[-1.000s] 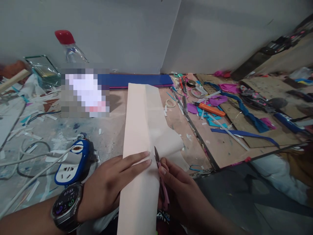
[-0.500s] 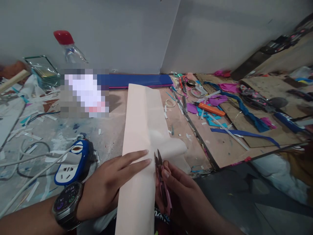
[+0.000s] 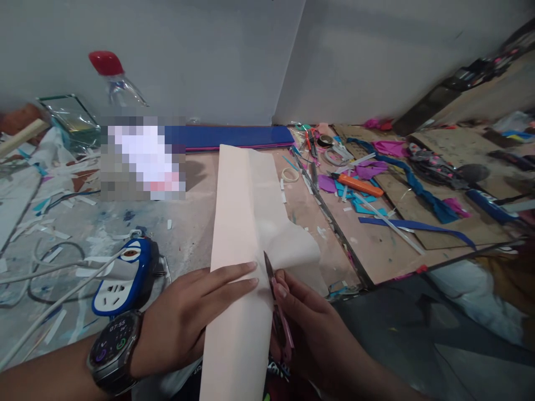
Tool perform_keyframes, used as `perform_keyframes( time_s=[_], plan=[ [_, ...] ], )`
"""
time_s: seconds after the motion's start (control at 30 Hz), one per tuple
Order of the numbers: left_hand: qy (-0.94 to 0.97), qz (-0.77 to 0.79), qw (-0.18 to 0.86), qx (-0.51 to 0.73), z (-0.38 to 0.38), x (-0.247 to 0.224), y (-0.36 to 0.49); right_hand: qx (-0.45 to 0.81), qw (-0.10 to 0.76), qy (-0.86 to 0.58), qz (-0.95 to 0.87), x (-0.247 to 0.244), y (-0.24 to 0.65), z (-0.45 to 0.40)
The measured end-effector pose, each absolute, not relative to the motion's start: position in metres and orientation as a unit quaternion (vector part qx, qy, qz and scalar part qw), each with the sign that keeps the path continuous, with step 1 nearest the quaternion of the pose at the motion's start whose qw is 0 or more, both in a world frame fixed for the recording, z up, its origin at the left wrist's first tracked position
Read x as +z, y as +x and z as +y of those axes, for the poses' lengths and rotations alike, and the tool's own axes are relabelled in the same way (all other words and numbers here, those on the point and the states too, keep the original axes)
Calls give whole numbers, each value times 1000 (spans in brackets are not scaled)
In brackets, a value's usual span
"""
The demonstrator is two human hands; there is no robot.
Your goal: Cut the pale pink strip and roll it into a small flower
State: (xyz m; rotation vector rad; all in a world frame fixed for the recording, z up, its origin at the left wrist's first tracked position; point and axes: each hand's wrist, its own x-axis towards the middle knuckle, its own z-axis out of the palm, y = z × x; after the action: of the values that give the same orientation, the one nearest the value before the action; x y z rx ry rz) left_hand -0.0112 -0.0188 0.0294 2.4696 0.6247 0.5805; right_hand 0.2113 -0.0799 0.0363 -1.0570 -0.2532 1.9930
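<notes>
A long folded sheet of pale peach paper (image 3: 234,223) runs from the table down toward my lap, with a thinner flap curling out on its right. My left hand (image 3: 188,312), with a black watch at the wrist, holds the sheet, two fingers stretched flat over the top and the thumb hidden beneath. In my right hand (image 3: 305,312) are small pink-handled scissors (image 3: 284,328). Their blades lie close together at the sheet's right edge, tip pointing up and away from me.
A blue power strip (image 3: 121,278) with white cables lies at left, a red-capped bottle (image 3: 106,63) behind it. Dark blue sheets (image 3: 238,137) lie along the wall. To the right are an orange cutter (image 3: 360,185), a tape roll (image 3: 290,175) and coloured scraps.
The scissor blades have come together. The lower part of the sheet has shifted slightly right, and its right edge covers more of the scissors' side.
</notes>
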Motion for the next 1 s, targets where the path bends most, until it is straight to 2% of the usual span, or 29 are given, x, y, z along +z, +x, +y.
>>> perform_keyframes(
  time_s=[0.73, 1.0],
  plan=[
    [929, 205, 225, 209, -19, 28, -10, 772, 459, -429, -92, 30, 204, -85],
    [929, 215, 216, 209, -20, 27, -11, 782, 437, -435, -94, 30, 206, -86]
  ],
)
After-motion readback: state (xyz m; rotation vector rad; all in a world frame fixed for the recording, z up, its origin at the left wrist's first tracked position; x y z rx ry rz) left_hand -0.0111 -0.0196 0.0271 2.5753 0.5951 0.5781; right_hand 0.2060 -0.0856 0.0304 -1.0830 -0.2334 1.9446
